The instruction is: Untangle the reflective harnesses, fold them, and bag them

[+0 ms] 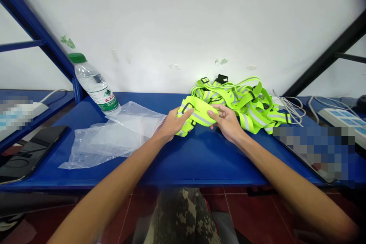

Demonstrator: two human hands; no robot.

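**Both hands closed on a reflective vest**

You gripped a folded neon-yellow reflective vest (197, 116) between your left hand (173, 125) and right hand (225, 122), fingers curled over it, above the blue shelf (160, 167). It was just beside a tangled pile of vests (243, 105), with a clear plastic bag (111, 137) and water bottle (95, 84) to your left.

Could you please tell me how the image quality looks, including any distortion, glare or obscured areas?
In the head view, wide-angle distortion tilts the blue shelf post and black post inward; the reflective harness shines brightly; the plastic bag shows soft highlights; pixelated blocks obscure the lower right; the left hand and right hand look sharp.
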